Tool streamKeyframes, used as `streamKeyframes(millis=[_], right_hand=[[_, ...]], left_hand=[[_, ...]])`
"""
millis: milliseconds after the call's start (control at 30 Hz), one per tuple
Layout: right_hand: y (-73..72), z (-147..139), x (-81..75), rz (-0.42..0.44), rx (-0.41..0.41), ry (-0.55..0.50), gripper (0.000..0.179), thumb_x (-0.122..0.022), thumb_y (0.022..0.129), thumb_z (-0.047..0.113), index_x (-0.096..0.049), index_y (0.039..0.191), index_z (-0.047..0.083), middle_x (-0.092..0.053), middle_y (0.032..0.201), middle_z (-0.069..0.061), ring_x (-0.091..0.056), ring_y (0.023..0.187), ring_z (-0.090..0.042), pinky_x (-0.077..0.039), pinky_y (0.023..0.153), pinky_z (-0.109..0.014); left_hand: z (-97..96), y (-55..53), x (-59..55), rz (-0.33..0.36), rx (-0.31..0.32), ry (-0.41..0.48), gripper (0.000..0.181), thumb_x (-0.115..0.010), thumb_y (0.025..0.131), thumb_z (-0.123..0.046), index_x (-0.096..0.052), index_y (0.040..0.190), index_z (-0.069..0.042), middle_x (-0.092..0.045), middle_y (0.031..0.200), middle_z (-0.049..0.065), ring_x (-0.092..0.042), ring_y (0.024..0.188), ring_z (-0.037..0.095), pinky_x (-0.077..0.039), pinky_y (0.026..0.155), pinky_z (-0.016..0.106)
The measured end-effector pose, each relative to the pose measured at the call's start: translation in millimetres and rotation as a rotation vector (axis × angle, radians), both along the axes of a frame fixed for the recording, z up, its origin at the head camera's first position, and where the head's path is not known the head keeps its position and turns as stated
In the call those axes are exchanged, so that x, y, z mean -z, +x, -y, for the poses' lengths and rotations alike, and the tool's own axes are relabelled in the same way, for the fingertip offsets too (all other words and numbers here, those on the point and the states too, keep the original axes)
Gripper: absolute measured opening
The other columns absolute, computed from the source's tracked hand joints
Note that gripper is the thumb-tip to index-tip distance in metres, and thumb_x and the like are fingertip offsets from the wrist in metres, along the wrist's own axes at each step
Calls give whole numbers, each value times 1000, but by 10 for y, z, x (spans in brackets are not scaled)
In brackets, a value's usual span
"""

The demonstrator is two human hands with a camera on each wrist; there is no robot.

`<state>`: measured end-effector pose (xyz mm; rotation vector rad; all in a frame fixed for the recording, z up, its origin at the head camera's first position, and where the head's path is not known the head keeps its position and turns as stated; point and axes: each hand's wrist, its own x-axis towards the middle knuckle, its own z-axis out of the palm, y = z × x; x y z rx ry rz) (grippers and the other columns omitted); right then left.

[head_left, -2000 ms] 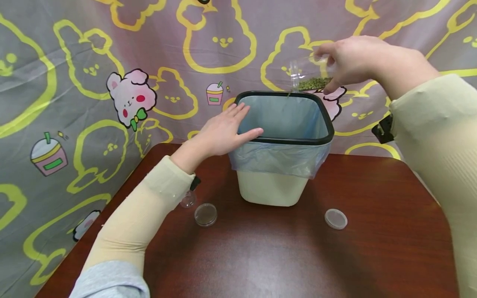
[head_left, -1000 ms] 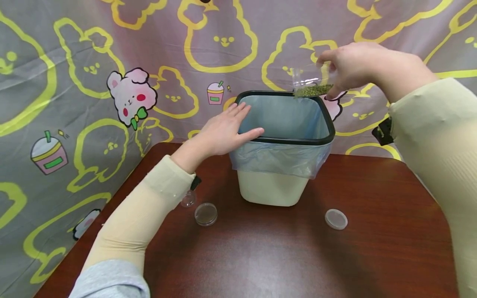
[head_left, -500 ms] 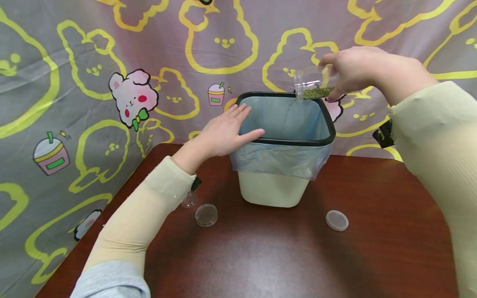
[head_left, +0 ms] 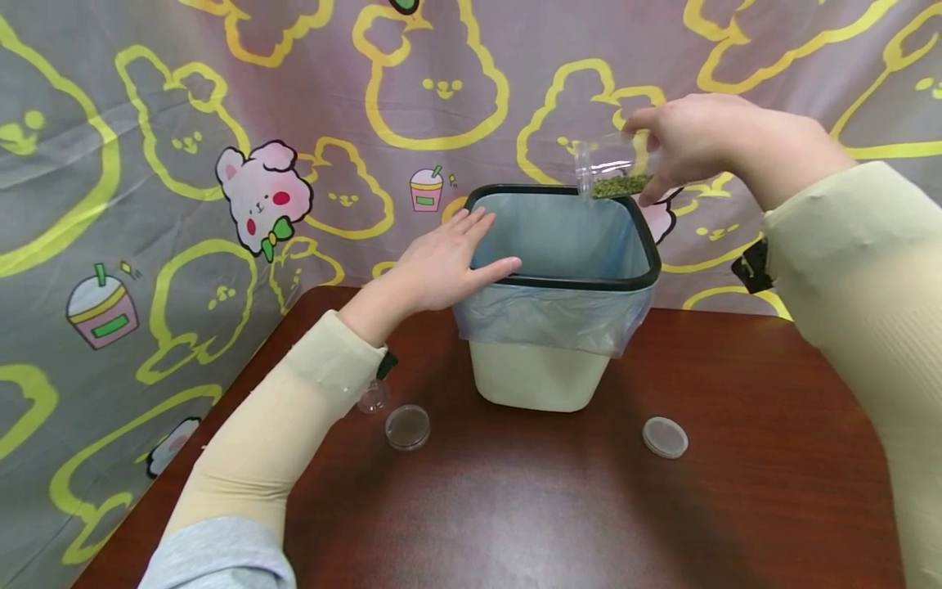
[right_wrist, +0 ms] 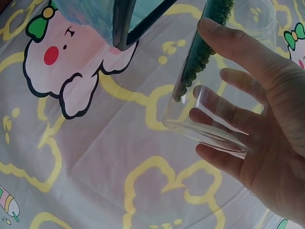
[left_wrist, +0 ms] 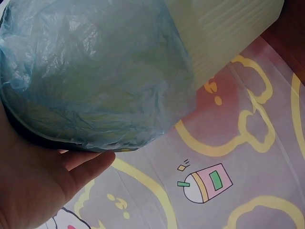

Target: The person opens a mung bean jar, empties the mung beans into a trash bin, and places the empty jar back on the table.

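My right hand [head_left: 699, 137] holds a clear jar [head_left: 613, 155] on its side over the right back rim of the trash bin [head_left: 540, 376]. Small green beans [head_left: 620, 186] lie along the jar's lower wall. In the right wrist view, the thumb is on one side of the jar [right_wrist: 214, 130], with fingers behind it near its base. The bin has a black rim [head_left: 567, 284] and a bluish bag liner [head_left: 552, 315] folded over it. My left hand [head_left: 441, 260] rests against the rim's left side, fingers extended. The bottom of the bin's inside is hidden.
A round clear lid [head_left: 407, 427] lies on the brown table [head_left: 530, 507], left of the bin. Beside it, a small clear round piece [head_left: 373, 397] is partly hidden by the left wrist. A whitish lid [head_left: 666, 437] lies to the right. A patterned curtain [head_left: 353, 65] hangs behind.
The jar has come down a little since two seconds ago, and its tilt has varied. Half a second ago a thin trickle of beans fell into the bin; none shows now. My left hand stays put.
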<state>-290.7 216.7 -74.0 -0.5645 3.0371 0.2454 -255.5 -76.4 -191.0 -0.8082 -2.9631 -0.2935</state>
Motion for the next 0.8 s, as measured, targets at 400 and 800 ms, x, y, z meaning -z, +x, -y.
streamKeyframes(millis=[400,800], right_hand=[[13,24,-41,-64,-45,68,92,-82,74,34,-30,145,3,-50,131,-30,-48,112,-50,-42,79,-59],[17,30,-53,-75,-46,47,92,-81,74,34,-31,146,3,-50,131,-30,-49,112,-47,-43,78,-57]], left_hand=[[-4,2,12,-3,2,5,87,-33,92,-72,-21,156,-13,-13,161,5,-8,147,24,-16,115,43],[-2,-2,5,-6,-2,-3,87,-32,92,-72,-21,156,-14,-13,161,4,-8,147,23,-17,115,43]])
